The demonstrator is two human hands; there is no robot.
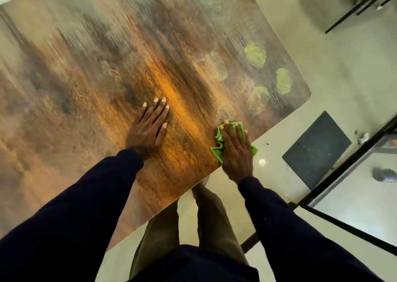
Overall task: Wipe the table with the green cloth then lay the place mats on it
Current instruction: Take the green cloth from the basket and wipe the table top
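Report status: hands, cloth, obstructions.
Left hand flat on table. Right hand presses green cloth at near edge. Nothing blocking the wipe path.

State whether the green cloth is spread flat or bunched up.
Bunched up: the green cloth shows crumpled folds beside the right hand, which presses it onto the table edge.

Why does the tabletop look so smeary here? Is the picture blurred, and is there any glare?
Head view: the table looks streaked, most toward its far end, either blur or its own pattern, I cannot tell which; the left hand and the right hand on the green cloth look fairly sharp; a small glare spot shines on the floor.
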